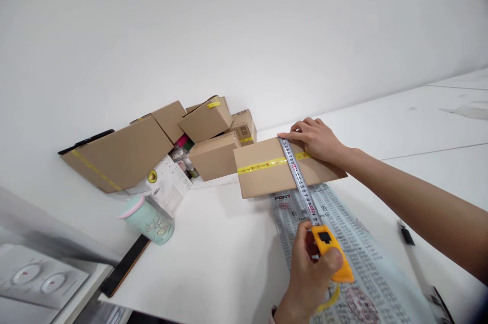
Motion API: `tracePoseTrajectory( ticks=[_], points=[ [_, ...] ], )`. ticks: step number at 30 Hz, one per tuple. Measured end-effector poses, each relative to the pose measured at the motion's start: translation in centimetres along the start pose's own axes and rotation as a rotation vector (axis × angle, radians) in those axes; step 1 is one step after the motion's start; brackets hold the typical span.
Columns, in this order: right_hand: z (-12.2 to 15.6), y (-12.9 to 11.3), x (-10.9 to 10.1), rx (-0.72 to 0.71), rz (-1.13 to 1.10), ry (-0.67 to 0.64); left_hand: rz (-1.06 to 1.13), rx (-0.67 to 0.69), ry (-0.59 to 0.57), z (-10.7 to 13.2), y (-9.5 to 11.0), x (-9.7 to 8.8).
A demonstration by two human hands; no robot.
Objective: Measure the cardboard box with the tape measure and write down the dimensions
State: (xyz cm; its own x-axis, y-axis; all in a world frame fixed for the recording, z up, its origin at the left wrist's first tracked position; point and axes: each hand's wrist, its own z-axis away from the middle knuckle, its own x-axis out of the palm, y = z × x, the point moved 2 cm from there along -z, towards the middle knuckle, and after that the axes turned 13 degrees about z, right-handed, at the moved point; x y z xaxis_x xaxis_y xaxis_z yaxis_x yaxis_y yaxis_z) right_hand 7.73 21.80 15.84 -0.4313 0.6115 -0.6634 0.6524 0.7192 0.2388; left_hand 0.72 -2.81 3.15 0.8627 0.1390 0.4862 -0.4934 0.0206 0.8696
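A yellow tape measure is gripped by its case in my left hand, thumb on top. Its metal blade runs out across a closed cardboard box sealed with yellow tape. At the box's far edge, my right hand pinches the blade's end against the cardboard, its other fingers curled at the edge. The near side of the box appears raised over a printed blue-grey plastic bag on the white table. A yellow ring-shaped thing lies partly hidden beside my left hand.
Several cardboard boxes are stacked along the wall at left. A mint cup with a pink lid lies tilted near a white package. At right, a utility knife lies on the table. White equipment with dials stands lower left.
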Motion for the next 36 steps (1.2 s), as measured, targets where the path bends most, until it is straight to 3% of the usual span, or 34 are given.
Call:
tracePoseTrajectory(
  ticks=[11,23,29,36],
  points=[
    [0.0,-0.1,-0.2,-0.002,-0.001,-0.009,0.015,0.019,-0.037,-0.1,0.0,0.0],
    [0.1,-0.1,-0.1,-0.015,0.002,0.025,-0.002,0.009,0.027,0.0,-0.4,-0.2],
    [0.8,-0.1,-0.3,0.030,-0.013,-0.007,0.120,-0.048,0.005,3.2,1.4,0.2],
    [3.1,-2.4,-2.1,0.081,0.071,0.046,0.042,0.088,0.039,7.7,2.9,-2.0]
  ],
)
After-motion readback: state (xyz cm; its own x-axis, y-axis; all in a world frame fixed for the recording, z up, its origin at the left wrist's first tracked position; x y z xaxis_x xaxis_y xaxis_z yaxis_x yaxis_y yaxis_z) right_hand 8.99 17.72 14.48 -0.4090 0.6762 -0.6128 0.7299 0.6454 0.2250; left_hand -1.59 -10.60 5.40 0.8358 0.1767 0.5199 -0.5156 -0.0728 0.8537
